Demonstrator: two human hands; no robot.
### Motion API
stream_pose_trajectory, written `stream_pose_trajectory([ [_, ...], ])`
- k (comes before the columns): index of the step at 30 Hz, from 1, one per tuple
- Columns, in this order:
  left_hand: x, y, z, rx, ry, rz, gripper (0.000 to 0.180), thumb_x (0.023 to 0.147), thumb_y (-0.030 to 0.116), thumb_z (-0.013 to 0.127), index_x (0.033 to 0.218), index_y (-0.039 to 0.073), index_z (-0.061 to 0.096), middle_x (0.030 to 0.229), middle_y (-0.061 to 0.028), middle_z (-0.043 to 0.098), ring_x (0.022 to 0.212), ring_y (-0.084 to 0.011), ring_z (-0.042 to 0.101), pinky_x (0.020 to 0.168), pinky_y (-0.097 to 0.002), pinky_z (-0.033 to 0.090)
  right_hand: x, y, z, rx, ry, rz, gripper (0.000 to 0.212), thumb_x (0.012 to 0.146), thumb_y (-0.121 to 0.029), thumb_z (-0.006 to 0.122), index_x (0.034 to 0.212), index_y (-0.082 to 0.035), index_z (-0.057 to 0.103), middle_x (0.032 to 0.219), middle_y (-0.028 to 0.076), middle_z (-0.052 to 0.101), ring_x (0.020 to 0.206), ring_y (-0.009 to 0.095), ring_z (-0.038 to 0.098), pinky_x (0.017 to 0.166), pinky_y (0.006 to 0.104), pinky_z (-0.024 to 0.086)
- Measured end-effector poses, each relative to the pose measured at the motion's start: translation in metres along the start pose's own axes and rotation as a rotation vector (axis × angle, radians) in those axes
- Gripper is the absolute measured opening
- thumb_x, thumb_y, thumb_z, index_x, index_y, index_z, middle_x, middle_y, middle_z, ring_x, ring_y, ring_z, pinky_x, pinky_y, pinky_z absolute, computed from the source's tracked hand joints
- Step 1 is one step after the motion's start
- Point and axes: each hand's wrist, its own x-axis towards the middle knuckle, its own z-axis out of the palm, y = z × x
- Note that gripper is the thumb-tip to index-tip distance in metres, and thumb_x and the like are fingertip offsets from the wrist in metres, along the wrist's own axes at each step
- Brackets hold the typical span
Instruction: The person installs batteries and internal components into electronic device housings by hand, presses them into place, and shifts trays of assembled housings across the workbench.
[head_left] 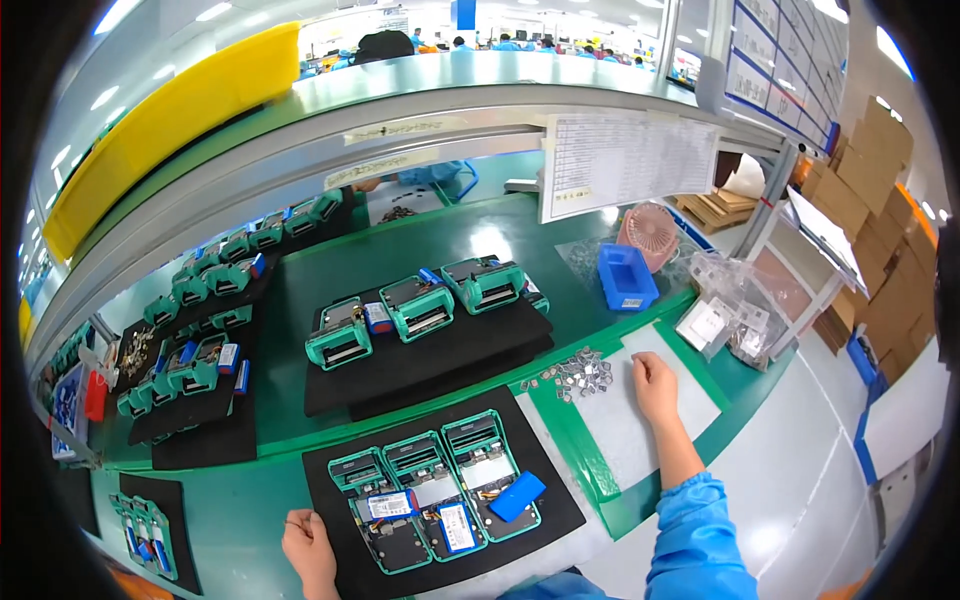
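Note:
On a black foam mat [405,592] lie three teal device housings in a row: a left one [352,470], a middle one [405,455] and a right one [470,428]. A blue-and-white battery pack [390,505] rests across the left housing, another battery pack [457,527] sits on the middle one, and a plain blue pack [517,497] lies tilted on the right one. My left hand [310,550], fingers curled closed, is at the mat's left edge. My right hand [655,388] is closed in a pinch over a white sheet [620,425], right of a pile of small metal pieces [583,377]. What either hand holds is hidden.
Behind, more teal housings [415,308] stand on stacked black foam. A blue bin [627,277], a pink fan [648,237] and bagged parts [728,318] are at the right. A metal shelf beam [440,118] with a hanging paper sheet [628,165] spans overhead. More housings [195,370] fill the left.

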Motion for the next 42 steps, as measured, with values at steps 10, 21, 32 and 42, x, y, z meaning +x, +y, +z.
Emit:
stream_pose_trajectory([
  [10,0.000,0.006,0.006,-0.096,-0.018,-0.011,0.014,0.094,0.010,0.058,0.084,0.001,0.056,0.066,0.0034,0.045,0.060,-0.0041,0.036,0.053,-0.0236,0.030,-0.002,-0.007,-0.009,-0.231,0.017,-0.211,0.023,0.084,-0.009,0.063,0.107,-0.006,0.066,0.111,0.013,0.064,0.098,0.034,0.061,0.082,0.0392,0.050],
  [21,0.002,-0.002,0.004,-0.092,-0.001,0.000,0.016,0.094,0.014,0.057,0.088,0.000,0.060,0.062,-0.0023,0.049,0.056,-0.0097,0.041,0.052,-0.0280,0.034,-0.046,-0.098,0.051,-0.399,-0.507,-0.675,0.046,0.093,-0.043,0.055,0.137,-0.027,0.054,0.155,0.007,0.034,0.144,0.032,0.027,0.114,0.0593,0.021],
  [32,0.001,0.004,0.000,-0.201,-0.032,-0.066,0.013,0.094,0.012,0.057,0.090,0.000,0.061,0.064,-0.0002,0.049,0.059,-0.0071,0.041,0.053,-0.0260,0.034,-0.027,-0.059,0.025,-0.604,-0.479,-0.330,0.057,0.094,-0.048,0.049,0.147,-0.028,0.042,0.159,0.008,0.027,0.148,0.033,0.017,0.114,0.0634,0.015],
  [42,0.000,0.008,-0.001,-0.162,-0.025,-0.079,0.013,0.091,0.013,0.061,0.088,0.001,0.063,0.062,-0.0013,0.052,0.057,-0.0092,0.047,0.054,-0.0264,0.039,-0.028,-0.043,0.030,-0.295,-0.113,-0.341,0.050,0.081,-0.013,0.067,0.129,-0.007,0.057,0.143,0.017,0.047,0.132,0.039,0.042,0.109,0.0474,0.035],
])
